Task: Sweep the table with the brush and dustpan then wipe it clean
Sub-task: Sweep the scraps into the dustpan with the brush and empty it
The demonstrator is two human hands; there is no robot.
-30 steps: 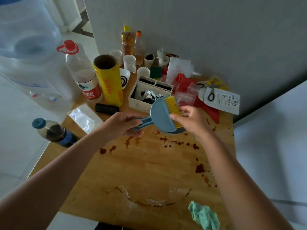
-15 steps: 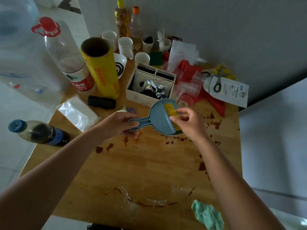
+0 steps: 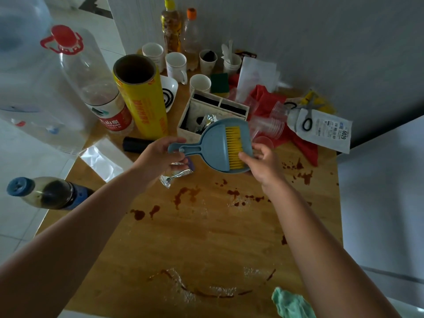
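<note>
Dustpan (image 3: 212, 146) 1, brush (image 3: 234, 148) 1, cloth (image 3: 291, 305) 1

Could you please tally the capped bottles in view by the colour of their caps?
Red-capped bottle: 1
Blue-capped bottle: 1
Yellow-capped bottle: 1
Orange-capped bottle: 1
Total: 4

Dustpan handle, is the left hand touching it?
Touching. The head view shows the left hand gripping the dustpan by its handle; the right hand pinches the brush lying in it.
</note>
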